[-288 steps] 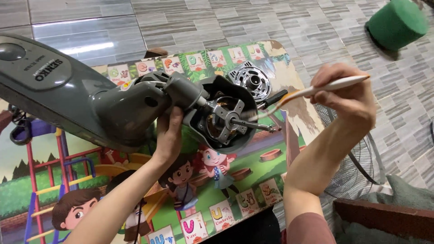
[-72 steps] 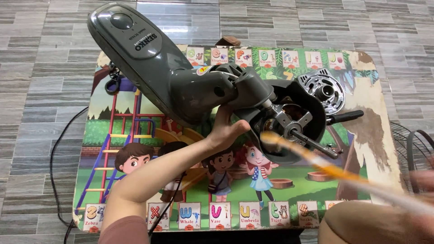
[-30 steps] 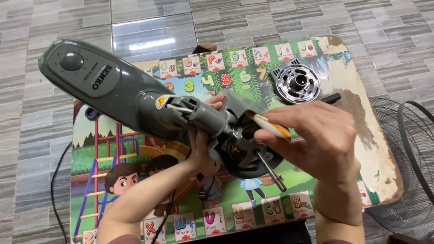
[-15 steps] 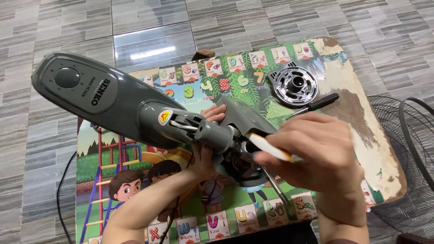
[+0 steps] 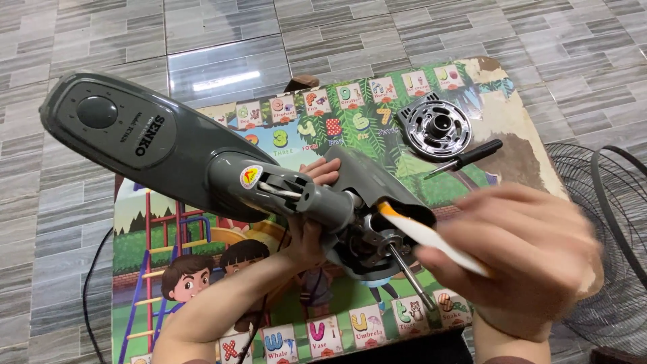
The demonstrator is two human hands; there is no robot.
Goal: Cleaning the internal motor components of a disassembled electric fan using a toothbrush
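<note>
Over table (image 5: 539, 168): left hand (image 5: 311, 222) clamped around fan (image 5: 202, 162) neck, holding it tilted; right hand (image 5: 532, 256), blurred, fingers closed on brush (image 5: 431, 236), tip at exposed motor (image 5: 374, 239). Beyond, screwdriver (image 5: 465, 157) beside chrome cover (image 5: 437, 126).

Grey striped floor tiles (image 5: 101, 40) gleam under a light's glare. A worn, cartoon-printed counter (image 5: 539, 162) stands on them.

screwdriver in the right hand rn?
No. The black-handled screwdriver lies on the table beside the chrome motor cover; the right hand holds a white-handled brush.
</note>
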